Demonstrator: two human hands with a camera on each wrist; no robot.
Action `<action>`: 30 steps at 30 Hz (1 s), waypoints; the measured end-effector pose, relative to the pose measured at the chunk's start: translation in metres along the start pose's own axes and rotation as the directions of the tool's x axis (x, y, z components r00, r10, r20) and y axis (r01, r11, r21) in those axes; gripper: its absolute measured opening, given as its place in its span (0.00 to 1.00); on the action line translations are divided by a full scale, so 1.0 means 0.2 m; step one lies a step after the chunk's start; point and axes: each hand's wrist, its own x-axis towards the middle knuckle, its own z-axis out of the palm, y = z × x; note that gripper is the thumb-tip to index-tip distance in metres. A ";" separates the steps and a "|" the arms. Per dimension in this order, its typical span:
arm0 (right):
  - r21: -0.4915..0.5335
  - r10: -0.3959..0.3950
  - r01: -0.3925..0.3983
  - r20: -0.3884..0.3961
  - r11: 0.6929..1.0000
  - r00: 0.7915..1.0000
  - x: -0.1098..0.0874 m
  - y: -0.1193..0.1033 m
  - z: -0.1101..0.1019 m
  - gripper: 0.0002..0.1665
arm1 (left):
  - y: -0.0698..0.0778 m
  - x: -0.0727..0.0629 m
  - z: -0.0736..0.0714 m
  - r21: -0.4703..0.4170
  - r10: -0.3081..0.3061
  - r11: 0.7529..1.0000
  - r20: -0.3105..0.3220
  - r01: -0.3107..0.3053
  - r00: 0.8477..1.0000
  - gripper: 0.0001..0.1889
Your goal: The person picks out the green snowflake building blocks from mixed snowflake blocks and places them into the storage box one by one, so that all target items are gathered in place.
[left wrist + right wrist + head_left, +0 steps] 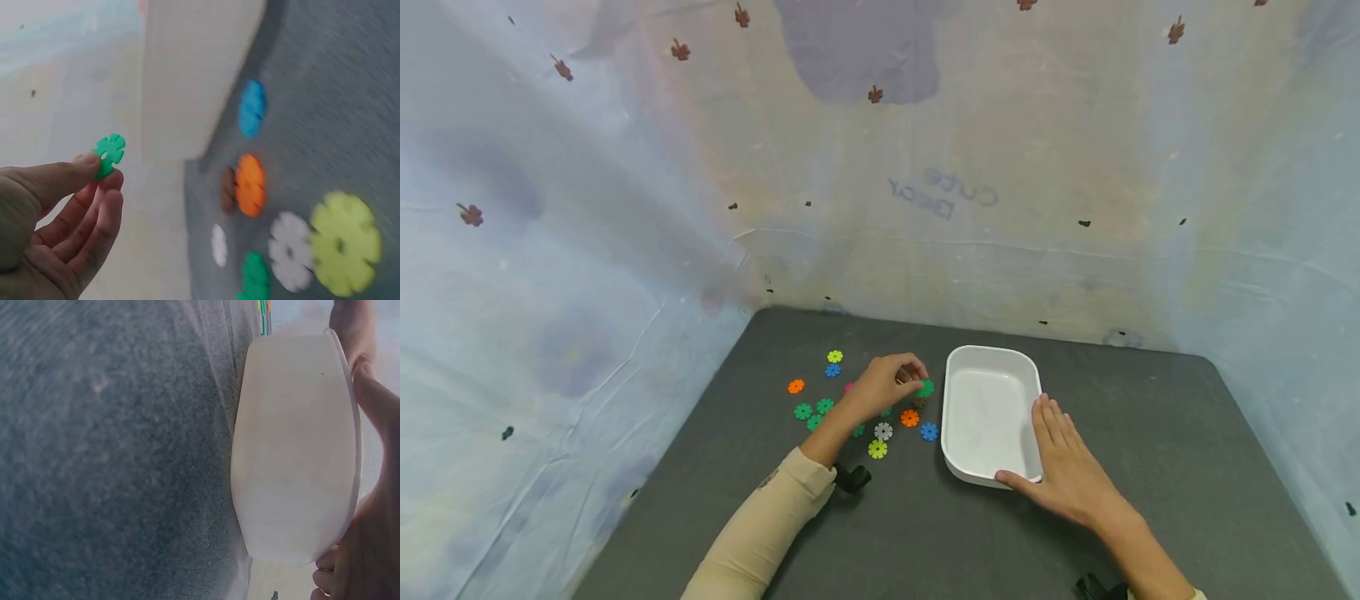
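Note:
My left hand (878,388) pinches a green flower-shaped plastic disc (111,153) between thumb and fingertips, held above the table just left of the white tub (951,467). In the head view the same disc shows at the fingertips. My right hand (1070,471) rests at the tub's near right corner. Its straight fingers (1052,421) lie along the right rim, and the thumb touches the near rim. The inside of the tub shows only its white bottom.
Loose notched discs lie left of the tub, among them a blue disc (929,432), an orange disc (910,417), a grey disc (883,431) and a yellow-green disc (877,449). The dark grey table (1157,433) meets a patterned cloth backdrop (1000,275) behind.

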 end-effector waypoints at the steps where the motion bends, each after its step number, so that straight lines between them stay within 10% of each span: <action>1: 0.001 0.001 -0.001 0.001 1.000 1.000 0.00 0.00 0.00 0.77 | 0.02 0.00 0.00 -0.020 0.006 1.000 0.010 -0.006 1.000 0.04; 20: -0.003 0.022 -0.021 0.008 1.000 1.000 0.01 -0.01 0.00 0.76 | 0.22 0.16 0.24 -0.119 0.085 0.991 0.202 -0.062 0.976 0.06; 30: 0.027 -0.014 0.015 -0.014 1.000 1.000 -0.02 -0.01 0.01 0.75 | 0.25 0.24 0.38 -0.056 0.166 0.986 0.347 -0.156 0.923 0.06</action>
